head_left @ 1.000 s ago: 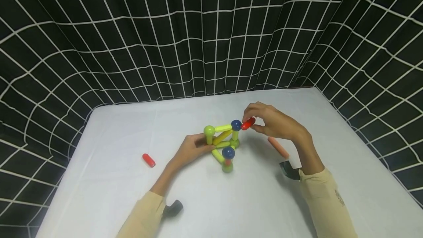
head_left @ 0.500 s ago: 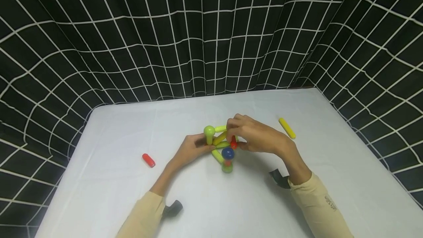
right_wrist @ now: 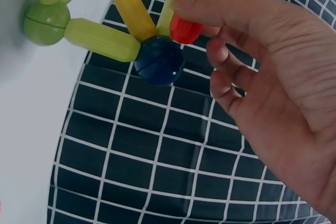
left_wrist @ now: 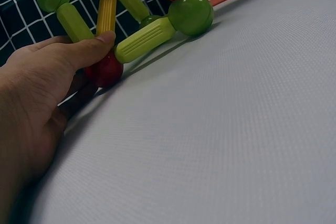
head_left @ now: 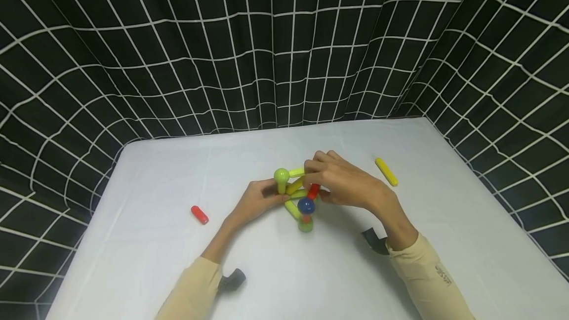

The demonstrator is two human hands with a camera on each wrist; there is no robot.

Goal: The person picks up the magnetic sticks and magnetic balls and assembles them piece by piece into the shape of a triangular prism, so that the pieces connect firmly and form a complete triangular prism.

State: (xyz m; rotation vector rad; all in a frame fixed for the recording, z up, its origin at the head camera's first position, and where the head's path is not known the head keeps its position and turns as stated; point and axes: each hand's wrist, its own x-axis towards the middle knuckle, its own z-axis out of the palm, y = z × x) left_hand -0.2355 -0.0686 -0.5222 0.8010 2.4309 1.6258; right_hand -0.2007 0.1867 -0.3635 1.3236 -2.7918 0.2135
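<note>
A toy frame of rods and balls [head_left: 292, 209] stands mid-table, with green and yellow rods and green, blue and red balls. My left hand [head_left: 258, 200] holds its left side at the base; in the left wrist view the thumb lies by a red ball [left_wrist: 106, 71] and the yellow rod [left_wrist: 107, 10]. My right hand [head_left: 346, 181] pinches a short red rod [head_left: 313, 191] between thumb and fingers. That rod's near end meets the front blue ball [head_left: 306, 206] in the head view. Behind my right fingers the back blue ball is hidden there, but the right wrist view shows this blue ball [right_wrist: 159, 61].
Another short red rod [head_left: 199, 215] lies on the white table [head_left: 146, 256] to the left. A yellow rod [head_left: 386, 171] lies to the right, beyond my right wrist. A black curtain with white grid lines [head_left: 231, 63] surrounds the table's back and sides.
My right hand has moved left and slightly down with the red rod, which has swung toward the front blue ball. The yellow rod has come into sight; an orange rod is now covered. Left hand unchanged.
</note>
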